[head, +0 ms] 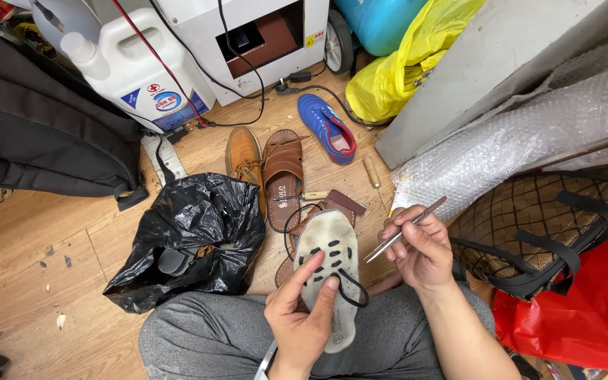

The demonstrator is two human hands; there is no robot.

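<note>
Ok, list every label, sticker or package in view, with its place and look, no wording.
White plastic jug, top left on the floor: blue, white and red label on its front.
White machine, top centre: small yellow sticker beside its opening.
Shoe sole in the left hand: small round stamp near its heel.

A black plastic bag (191, 236) lies at nine o'clock, a blue shoe (326, 128) at twelve, a red bag (585, 309) at four
</note>
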